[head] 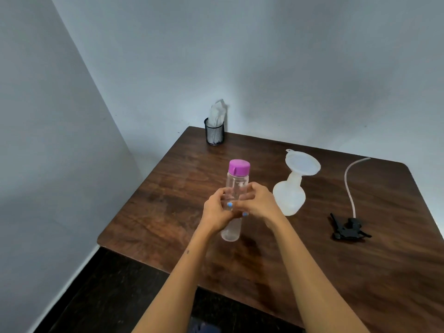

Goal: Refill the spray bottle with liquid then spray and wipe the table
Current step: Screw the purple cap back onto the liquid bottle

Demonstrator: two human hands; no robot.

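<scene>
A clear water bottle (236,186) with a purple cap (239,167) stands on the dark wooden table (360,260). My left hand (217,212) and my right hand (258,201) both grip its middle, fingers curled round it from either side. To its right stands the translucent white spray bottle (289,198), with a white funnel (303,165) sitting in its neck. The black spray head (348,228) with its pale tube (349,183) lies on the table at the right, apart from the bottle.
A black mesh cup (214,132) holding a white cloth (217,111) stands at the table's far left corner against the wall. The table's left edge drops to a dark floor (108,296). Grey walls close in behind and at left.
</scene>
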